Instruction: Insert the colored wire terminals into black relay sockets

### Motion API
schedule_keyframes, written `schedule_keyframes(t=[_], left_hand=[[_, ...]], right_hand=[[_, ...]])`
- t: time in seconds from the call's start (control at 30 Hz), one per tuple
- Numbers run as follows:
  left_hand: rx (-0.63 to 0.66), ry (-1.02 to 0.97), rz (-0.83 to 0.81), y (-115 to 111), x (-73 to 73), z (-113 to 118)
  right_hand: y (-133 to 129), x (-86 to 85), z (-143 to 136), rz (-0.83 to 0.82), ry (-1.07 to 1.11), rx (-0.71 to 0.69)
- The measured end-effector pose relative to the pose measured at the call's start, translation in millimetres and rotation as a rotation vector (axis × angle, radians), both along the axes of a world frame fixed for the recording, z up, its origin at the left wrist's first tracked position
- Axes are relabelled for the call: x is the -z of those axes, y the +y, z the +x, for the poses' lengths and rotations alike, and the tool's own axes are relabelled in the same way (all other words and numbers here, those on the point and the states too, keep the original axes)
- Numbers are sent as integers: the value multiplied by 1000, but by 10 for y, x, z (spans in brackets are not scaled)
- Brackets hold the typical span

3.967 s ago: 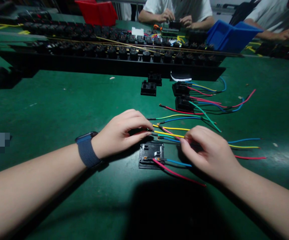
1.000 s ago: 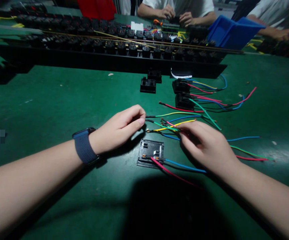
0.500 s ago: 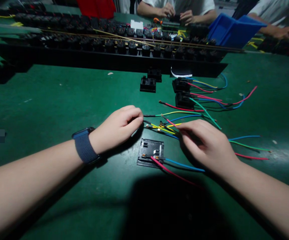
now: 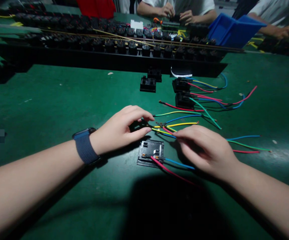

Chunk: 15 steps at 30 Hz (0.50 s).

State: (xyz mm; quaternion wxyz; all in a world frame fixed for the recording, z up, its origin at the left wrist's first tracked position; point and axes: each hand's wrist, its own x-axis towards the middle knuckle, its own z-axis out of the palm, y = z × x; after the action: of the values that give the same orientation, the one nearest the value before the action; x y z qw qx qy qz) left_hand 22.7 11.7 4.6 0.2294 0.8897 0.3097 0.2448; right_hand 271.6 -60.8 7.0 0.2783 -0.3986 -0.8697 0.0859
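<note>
My left hand (image 4: 128,125), a dark watch on its wrist, has thumb and index finger spread apart around the terminal ends of several loose wires. Its fingertips are close to a green-yellow wire (image 4: 177,113) and a yellow wire (image 4: 184,124). In a pinch, my right hand (image 4: 204,145) holds a small bunch of wires; red, blue and green tails (image 4: 251,143) stick out behind it, and terminals point left. Between the hands and nearer me lies a square black socket panel (image 4: 147,151), back up, with a red wire (image 4: 166,169) and a blue wire (image 4: 181,164) attached.
Two black modules with wires (image 4: 183,100) sit beyond my right hand, and two without wires (image 4: 148,84) are left of them. A long black rack (image 4: 109,61) of parts crosses the table behind. A blue bin (image 4: 232,31) stands back right. Other people's hands (image 4: 177,13) work opposite.
My left thumb and index finger have spread apart. My right hand has shifted slightly, drawing its wires left, and the red wire's terminal has dropped among the other wire ends.
</note>
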Motion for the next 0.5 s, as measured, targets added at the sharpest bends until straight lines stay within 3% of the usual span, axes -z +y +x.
schedule_keyframes(t=[0.13,0.5], left_hand=[[123,-71,58,-18,-6,-14],[258,-135,70,-87,-53,0]], right_hand=[[2,-2,-5,-37,-50,-115],[-41,22,-22,-66,-55,-110]])
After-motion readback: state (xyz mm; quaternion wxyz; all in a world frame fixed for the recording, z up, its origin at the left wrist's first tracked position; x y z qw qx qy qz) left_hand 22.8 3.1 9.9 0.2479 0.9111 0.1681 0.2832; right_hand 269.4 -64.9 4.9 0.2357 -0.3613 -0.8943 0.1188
